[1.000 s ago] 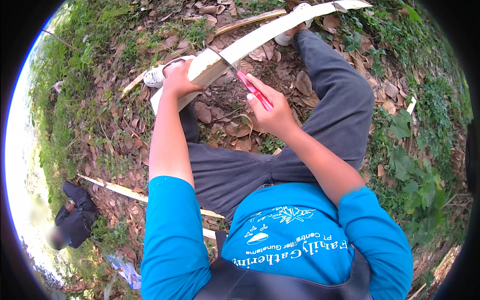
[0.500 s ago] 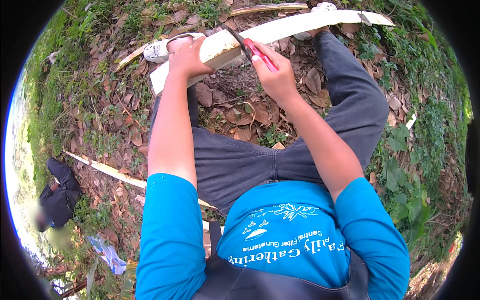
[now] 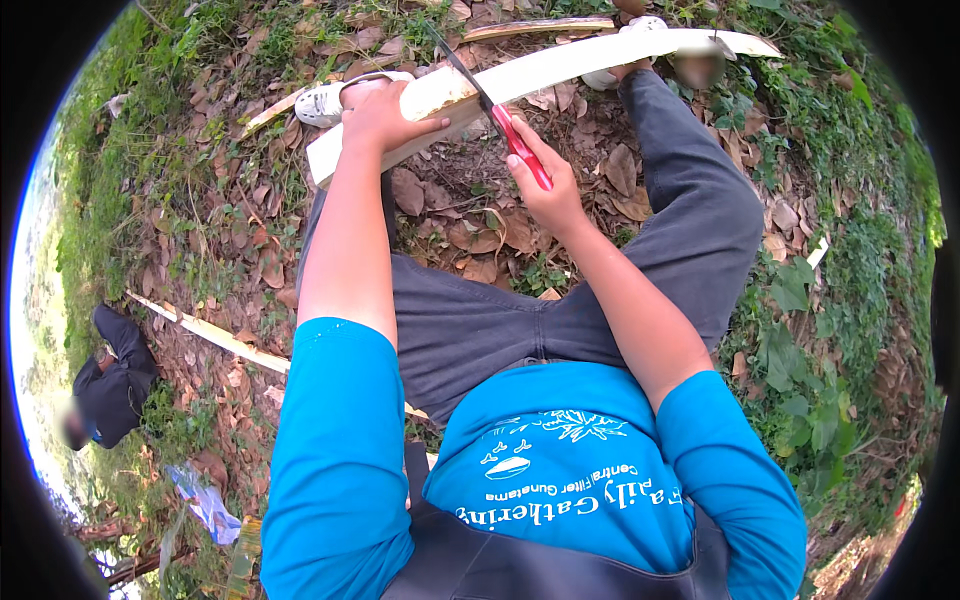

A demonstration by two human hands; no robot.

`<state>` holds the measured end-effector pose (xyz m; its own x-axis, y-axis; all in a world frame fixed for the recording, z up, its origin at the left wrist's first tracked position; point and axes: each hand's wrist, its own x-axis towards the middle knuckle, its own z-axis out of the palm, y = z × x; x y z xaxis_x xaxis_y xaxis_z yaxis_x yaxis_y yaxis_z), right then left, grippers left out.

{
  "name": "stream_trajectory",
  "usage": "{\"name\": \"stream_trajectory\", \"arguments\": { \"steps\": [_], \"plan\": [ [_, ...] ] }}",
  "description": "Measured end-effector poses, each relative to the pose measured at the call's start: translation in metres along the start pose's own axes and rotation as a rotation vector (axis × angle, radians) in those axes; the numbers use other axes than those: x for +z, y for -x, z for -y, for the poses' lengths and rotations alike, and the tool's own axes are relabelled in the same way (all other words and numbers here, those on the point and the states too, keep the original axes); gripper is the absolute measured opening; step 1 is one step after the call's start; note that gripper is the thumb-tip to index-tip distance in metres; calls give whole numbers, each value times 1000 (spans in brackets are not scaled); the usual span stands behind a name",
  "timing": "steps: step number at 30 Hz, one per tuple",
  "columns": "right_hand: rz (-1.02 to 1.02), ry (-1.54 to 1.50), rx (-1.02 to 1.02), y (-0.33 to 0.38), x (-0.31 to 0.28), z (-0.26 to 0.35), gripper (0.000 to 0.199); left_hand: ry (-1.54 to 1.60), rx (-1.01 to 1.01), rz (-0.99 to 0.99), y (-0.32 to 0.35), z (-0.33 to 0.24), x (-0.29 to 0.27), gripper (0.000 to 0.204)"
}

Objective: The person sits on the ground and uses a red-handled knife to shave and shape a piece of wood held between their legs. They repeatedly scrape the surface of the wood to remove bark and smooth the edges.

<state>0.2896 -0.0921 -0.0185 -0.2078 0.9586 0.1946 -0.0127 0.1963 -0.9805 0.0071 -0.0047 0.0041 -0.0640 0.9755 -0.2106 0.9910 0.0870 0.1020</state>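
Observation:
A long pale wooden beam [image 3: 590, 58] runs across the far part of the view, spanning the space between my two feet. My left hand [image 3: 378, 118] grips it near its left end, thumb stretched along the near side and the other fingers partly hidden. In my right hand [image 3: 552, 195] is a hand saw with a red handle [image 3: 522, 150], the fingers wrapped round the grip. Its dark blade [image 3: 462, 68] lies across the beam just right of my left hand, pointing away and to the left. How deep the blade sits in the wood I cannot tell.
Thin wood strips lie beyond the beam [image 3: 540, 28] and at the left [image 3: 215, 335]. White shoes [image 3: 320, 104] are close to the beam. A person in dark clothes [image 3: 120, 375] sits far left, near a plastic bag [image 3: 208, 505]. Dry leaves [image 3: 480, 235] and green plants [image 3: 790, 350] cover the ground.
My right hand has drawn the saw handle back toward me, and more blade shows between handle and beam. My left hand keeps its hold, its thumb now stretched out more.

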Motion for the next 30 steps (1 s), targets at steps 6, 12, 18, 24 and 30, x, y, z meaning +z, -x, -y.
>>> {"name": "stream_trajectory", "arguments": {
  "steps": [6,12,18,24,30],
  "plan": [
    [91,86,250,33,-30,76,54,20,2,-8,-3,5,3,122],
    [63,93,260,57,-58,135,51,20,-28,-42,0,7,13,118],
    [-14,108,154,-28,-12,65,45,-120,-56,-226,19,-10,23,115],
    [9,152,259,-119,22,6,48,-89,-100,-215,25,-20,20,117],
    [48,71,98,-43,5,-16,54,-64,-97,-168,26,-27,9,113]
  ]
}}
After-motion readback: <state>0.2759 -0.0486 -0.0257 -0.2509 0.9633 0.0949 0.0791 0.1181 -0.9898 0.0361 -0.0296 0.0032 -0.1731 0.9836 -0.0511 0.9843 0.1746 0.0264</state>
